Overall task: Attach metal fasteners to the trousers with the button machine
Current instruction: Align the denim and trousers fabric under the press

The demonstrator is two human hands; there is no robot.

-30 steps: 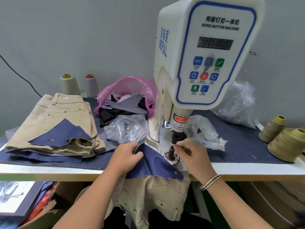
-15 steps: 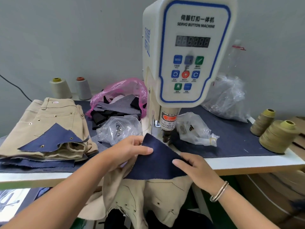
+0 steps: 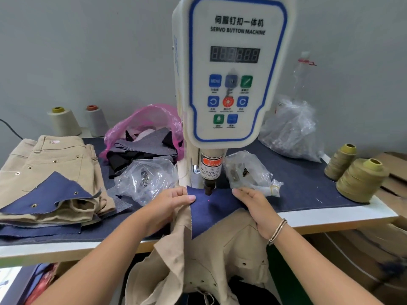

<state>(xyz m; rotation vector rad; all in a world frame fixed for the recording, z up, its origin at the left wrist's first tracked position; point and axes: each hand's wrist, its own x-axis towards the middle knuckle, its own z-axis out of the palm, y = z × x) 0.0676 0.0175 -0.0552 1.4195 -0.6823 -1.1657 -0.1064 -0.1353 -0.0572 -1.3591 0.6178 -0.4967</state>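
Observation:
The white servo button machine stands on the table, its punch head just above a navy fabric piece. A red laser dot shows on that fabric. My left hand pinches the fabric's left edge, thumb on top. At the right edge my right hand holds the same piece, which lies taut between both hands. The beige trousers lie under the navy piece and hang off the table's front edge.
A stack of beige trousers with a navy patch lies at the left. Clear bags of fasteners flank the machine. Behind are a pink scrap bag, a larger clear bag and thread cones.
The navy piece has slid under the punch head. My right hand moved from the middle of the fabric to its right edge, and my left hand took hold of the left edge.

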